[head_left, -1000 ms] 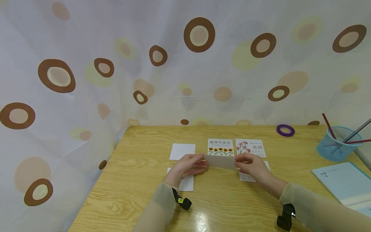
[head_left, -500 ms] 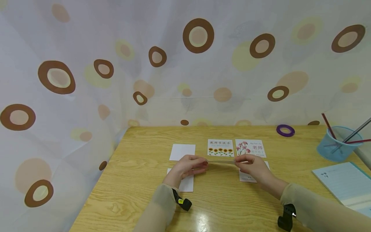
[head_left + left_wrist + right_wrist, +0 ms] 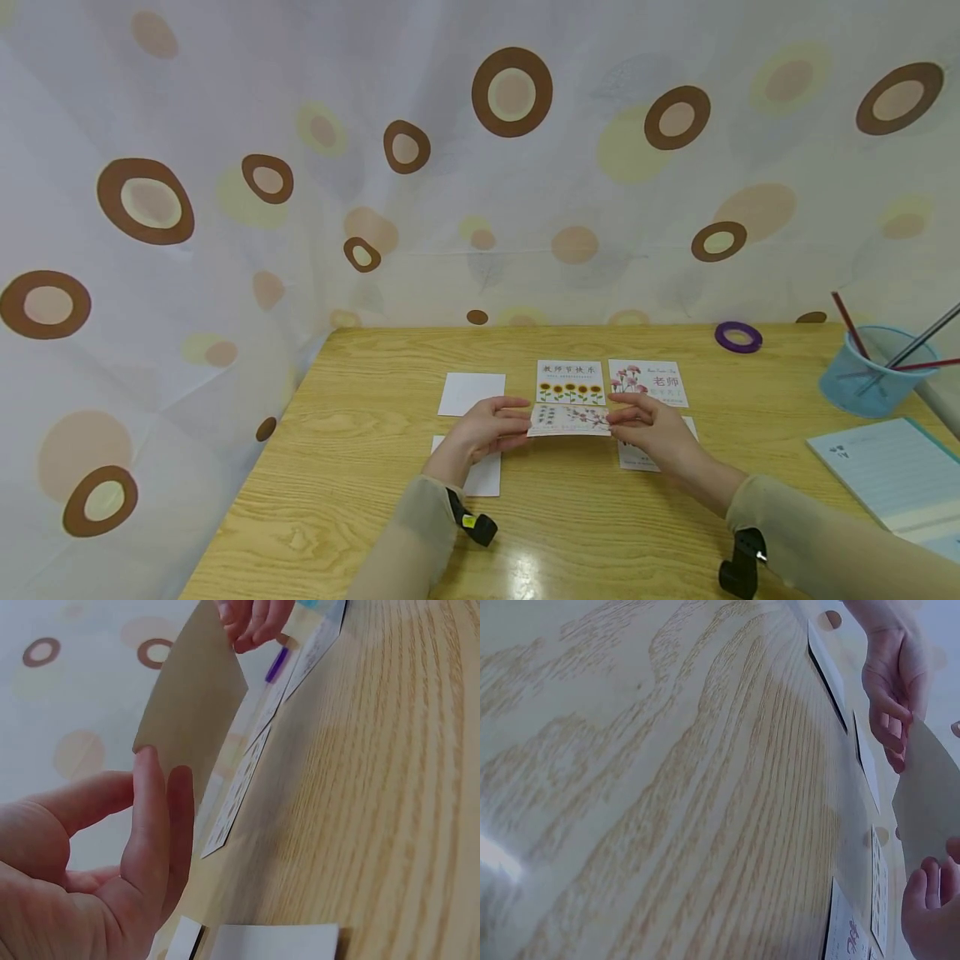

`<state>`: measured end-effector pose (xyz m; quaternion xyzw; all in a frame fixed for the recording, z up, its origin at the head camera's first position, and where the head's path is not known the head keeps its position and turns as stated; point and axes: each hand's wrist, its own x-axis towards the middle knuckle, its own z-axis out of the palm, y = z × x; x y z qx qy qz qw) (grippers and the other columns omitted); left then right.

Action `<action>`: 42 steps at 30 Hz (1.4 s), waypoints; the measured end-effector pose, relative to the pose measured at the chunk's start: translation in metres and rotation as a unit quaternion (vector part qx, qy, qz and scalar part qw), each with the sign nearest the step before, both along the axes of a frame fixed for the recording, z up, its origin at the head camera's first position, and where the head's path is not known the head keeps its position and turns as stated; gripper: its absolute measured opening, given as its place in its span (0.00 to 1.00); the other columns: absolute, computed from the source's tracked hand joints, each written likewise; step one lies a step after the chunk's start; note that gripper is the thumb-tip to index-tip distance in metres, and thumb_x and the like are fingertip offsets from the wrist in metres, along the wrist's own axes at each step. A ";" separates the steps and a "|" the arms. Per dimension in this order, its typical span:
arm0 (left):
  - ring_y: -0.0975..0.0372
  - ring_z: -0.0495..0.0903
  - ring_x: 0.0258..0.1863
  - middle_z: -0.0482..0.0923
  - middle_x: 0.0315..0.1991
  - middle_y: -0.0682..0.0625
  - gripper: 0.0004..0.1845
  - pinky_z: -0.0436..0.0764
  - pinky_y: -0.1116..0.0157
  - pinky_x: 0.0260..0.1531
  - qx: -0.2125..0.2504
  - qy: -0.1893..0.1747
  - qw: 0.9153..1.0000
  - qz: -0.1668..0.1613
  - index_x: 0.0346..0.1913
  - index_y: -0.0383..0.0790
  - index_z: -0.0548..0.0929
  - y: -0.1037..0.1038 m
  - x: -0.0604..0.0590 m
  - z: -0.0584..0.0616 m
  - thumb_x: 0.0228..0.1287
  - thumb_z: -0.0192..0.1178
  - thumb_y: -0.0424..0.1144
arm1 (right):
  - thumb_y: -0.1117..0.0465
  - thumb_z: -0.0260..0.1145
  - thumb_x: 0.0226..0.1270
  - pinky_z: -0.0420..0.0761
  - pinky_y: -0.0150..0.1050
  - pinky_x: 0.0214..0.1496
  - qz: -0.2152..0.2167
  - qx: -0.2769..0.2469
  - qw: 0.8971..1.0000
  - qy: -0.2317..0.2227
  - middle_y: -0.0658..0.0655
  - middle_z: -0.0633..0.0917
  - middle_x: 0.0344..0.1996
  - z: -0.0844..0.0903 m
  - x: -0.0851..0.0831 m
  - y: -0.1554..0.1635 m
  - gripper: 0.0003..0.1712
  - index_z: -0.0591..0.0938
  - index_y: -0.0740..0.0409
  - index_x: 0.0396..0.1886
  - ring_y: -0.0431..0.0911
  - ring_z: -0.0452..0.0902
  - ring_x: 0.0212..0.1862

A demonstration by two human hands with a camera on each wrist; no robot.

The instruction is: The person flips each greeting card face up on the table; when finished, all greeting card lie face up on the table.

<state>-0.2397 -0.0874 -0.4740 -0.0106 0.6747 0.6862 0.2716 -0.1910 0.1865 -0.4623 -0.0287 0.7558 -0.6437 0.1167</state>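
One printed card point(image 3: 568, 421) is tipped face up above the table point(image 3: 570, 525)

A blank side was shown to the head view a second ago, and little more than an edge half a second ago; now the face, with lines of writing and reddish blossoms, is presented instead. By judgement, the turning is all but done, though the card is not set down. It is held aloft at a slant, slightly bowed, its blank side seen from both wrists.

One end is pinched by the fingers of the left hand point(image 3: 487, 429), the other by those of the right hand point(image 3: 660, 433); neither end is released.

Just beyond, the sunflower card point(image 3: 568, 383) is seen lying flat, with the pink flower card point(image 3: 648, 383) beside it. Another card point(image 3: 637, 460) is partly covered by the right hand. Two white cards point(image 3: 471, 394) are seen at the left, the nearer partly hidden by the left hand. No shift is noticed among these.
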 end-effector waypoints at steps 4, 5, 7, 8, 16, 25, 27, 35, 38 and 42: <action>0.63 0.85 0.41 0.81 0.56 0.38 0.26 0.86 0.66 0.43 -0.013 0.002 1.000 0.001 0.68 0.34 0.72 0.000 0.000 -0.001 0.67 0.60 0.26 | 0.67 0.62 0.71 0.83 0.33 0.53 0.003 -0.002 1.000 -0.007 0.55 0.84 0.44 0.001 0.000 0.000 0.34 0.62 0.71 0.72 0.33 0.81 0.45; 0.63 0.85 0.41 0.81 0.56 0.38 0.27 0.86 0.66 0.43 -0.016 0.003 1.000 0.000 0.68 0.35 0.72 0.000 0.000 -0.001 0.66 0.61 0.26 | 0.67 0.62 0.71 0.83 0.34 0.53 0.003 -0.001 1.000 -0.009 0.54 0.84 0.44 0.001 0.000 0.000 0.34 0.62 0.70 0.72 0.33 0.81 0.44; 0.62 0.85 0.40 0.80 0.56 0.38 0.28 0.86 0.66 0.42 -0.019 0.005 1.000 -0.002 0.68 0.36 0.72 0.000 0.000 -0.001 0.66 0.61 0.26 | 0.65 0.63 0.71 0.83 0.35 0.53 0.002 0.001 1.000 -0.014 0.54 0.84 0.43 0.001 -0.001 0.000 0.35 0.62 0.69 0.73 0.34 0.81 0.43; 0.62 0.85 0.41 0.80 0.56 0.38 0.28 0.86 0.66 0.42 -0.020 0.005 1.000 -0.003 0.68 0.36 0.72 0.000 0.000 0.000 0.65 0.62 0.26 | 0.64 0.63 0.71 0.83 0.36 0.53 0.001 0.003 1.000 -0.016 0.54 0.84 0.43 0.001 -0.001 0.000 0.35 0.62 0.69 0.73 0.34 0.82 0.43; 0.62 0.84 0.36 0.82 0.48 0.43 0.30 0.87 0.63 0.39 -0.039 -0.002 0.999 -0.003 0.68 0.39 0.73 0.004 0.002 -0.001 0.62 0.63 0.24 | 0.68 0.64 0.69 0.84 0.37 0.51 -0.003 0.022 1.000 -0.017 0.60 0.83 0.45 -0.002 -0.003 -0.001 0.37 0.61 0.68 0.73 0.37 0.81 0.42; 0.61 0.84 0.32 0.81 0.42 0.45 0.32 0.87 0.64 0.34 -0.055 0.003 0.998 0.001 0.67 0.41 0.74 0.008 0.003 -0.008 0.59 0.65 0.22 | 0.68 0.66 0.66 0.85 0.36 0.46 -0.015 0.062 0.998 -0.024 0.62 0.80 0.46 -0.005 -0.003 -0.004 0.36 0.64 0.71 0.71 0.39 0.80 0.41; 0.61 0.84 0.33 0.81 0.42 0.45 0.32 0.87 0.63 0.35 -0.057 0.002 0.998 0.002 0.67 0.40 0.75 0.008 0.003 -0.009 0.58 0.65 0.21 | 0.70 0.66 0.66 0.85 0.35 0.46 -0.015 0.060 0.998 -0.029 0.62 0.80 0.45 -0.006 -0.004 -0.005 0.37 0.63 0.73 0.71 0.39 0.81 0.40; 0.59 0.86 0.36 0.82 0.44 0.44 0.30 0.88 0.62 0.37 -0.061 -0.009 0.998 -0.001 0.66 0.38 0.74 0.008 0.004 -0.005 0.60 0.64 0.23 | 0.70 0.66 0.65 0.85 0.34 0.45 -0.016 0.064 0.997 -0.043 0.62 0.81 0.44 -0.007 -0.005 -0.007 0.36 0.64 0.74 0.70 0.39 0.81 0.38; 0.57 0.86 0.38 0.82 0.47 0.42 0.28 0.88 0.61 0.38 -0.060 -0.010 0.998 -0.003 0.67 0.38 0.74 0.007 0.004 -0.004 0.62 0.64 0.25 | 0.69 0.67 0.66 0.84 0.33 0.44 -0.016 0.068 0.997 -0.042 0.61 0.81 0.44 -0.009 -0.007 -0.006 0.36 0.64 0.74 0.71 0.38 0.81 0.38; 0.55 0.86 0.42 0.83 0.50 0.40 0.26 0.87 0.59 0.41 -0.062 -0.010 0.998 -0.007 0.67 0.36 0.74 0.008 0.004 -0.003 0.65 0.63 0.28 | 0.69 0.65 0.66 0.85 0.33 0.44 -0.016 0.064 0.997 -0.045 0.61 0.81 0.43 -0.011 -0.008 -0.004 0.36 0.64 0.74 0.71 0.38 0.81 0.38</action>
